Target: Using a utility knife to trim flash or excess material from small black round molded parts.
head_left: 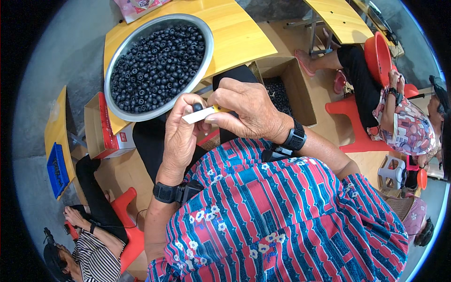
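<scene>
My left hand (174, 138) is closed, pinching a small round black part (198, 107) between thumb and fingers. In my right hand (251, 105) is a small knife (198, 115) with a broad pale blade and a yellow handle. Its blade lies across the front of the black part, close to or touching it; I cannot tell which. Both hands are together above my lap, just off the near right side of a large metal basin (209, 51). Heaped inside the basin are many black ring-like parts (155, 70), seemingly of the same kind.
The basin stands on a yellow table (237, 35). Below its right side, an open cardboard box (298, 89) contains small dark pieces. Another carton (96, 127) is at the left. People sit on red stools (357, 127) on both sides. A blue tray (57, 171) rests far left.
</scene>
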The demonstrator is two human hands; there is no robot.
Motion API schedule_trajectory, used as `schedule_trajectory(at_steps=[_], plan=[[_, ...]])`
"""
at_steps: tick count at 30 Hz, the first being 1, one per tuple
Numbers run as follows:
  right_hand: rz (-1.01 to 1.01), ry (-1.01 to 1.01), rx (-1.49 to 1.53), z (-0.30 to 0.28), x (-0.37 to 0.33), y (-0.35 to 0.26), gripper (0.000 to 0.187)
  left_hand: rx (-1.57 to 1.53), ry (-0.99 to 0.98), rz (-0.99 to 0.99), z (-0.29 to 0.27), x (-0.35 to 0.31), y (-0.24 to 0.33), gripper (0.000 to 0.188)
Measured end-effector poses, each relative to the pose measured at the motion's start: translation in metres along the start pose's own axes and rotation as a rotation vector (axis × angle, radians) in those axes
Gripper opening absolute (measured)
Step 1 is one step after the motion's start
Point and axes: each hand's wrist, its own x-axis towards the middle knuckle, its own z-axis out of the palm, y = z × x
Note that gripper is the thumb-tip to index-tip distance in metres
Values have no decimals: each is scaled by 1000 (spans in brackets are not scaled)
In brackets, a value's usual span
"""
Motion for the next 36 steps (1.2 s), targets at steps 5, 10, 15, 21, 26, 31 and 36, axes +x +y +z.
schedule_trajectory(at_steps=[5, 10, 15, 21, 26, 31, 36], plan=[[-6, 5, -12, 0, 1, 0, 22, 26, 11, -8, -2, 0, 0, 42], [-6, 9, -17, 1, 2, 0, 22, 42, 23, -8, -1, 0, 0, 42], [1, -11, -22, 0, 3, 0, 21, 74, 28, -19, -3, 0, 1, 42], [-49, 9, -49, 3, 2, 5, 25, 30, 37, -47, 0, 1, 2, 42], [-17, 6, -54, 1, 2, 1, 21, 42, 9, -31, -2, 0, 1, 42], [-19, -10, -48, 1, 2, 1, 21, 36, 27, -45, -2, -1, -2, 42], [-13, -32, -36, 1, 1, 1, 20, 56, 29, -55, -3, -2, -1, 43]])
